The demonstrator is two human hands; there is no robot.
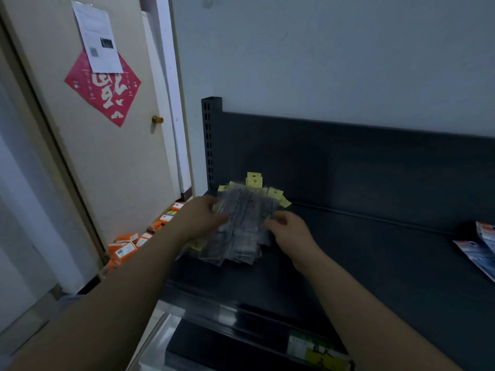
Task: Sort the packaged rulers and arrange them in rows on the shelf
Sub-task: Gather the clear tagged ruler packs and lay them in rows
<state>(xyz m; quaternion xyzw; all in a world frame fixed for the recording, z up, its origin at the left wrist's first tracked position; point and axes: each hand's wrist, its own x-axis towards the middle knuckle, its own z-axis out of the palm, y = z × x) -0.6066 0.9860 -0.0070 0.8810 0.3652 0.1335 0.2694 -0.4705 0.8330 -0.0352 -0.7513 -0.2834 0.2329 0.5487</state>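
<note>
A loose pile of packaged rulers (241, 226), clear sleeves with yellow hang tabs, lies at the left end of the dark shelf (361, 250). My left hand (201, 218) grips the left side of the pile, fingers curled over the packs. On the right side, my right hand (288, 230) pinches the pile's edge with curled fingers. Several yellow tabs fan out at the far end, toward the shelf's back panel.
Red-and-white packets (482, 242) lie at the shelf's right edge. Several orange boxes (128, 247) are scattered on the floor by a door (107, 156) at left. A slotted upright post (210, 140) marks the shelf's left end. A lower shelf with a price label (313, 349) lies below.
</note>
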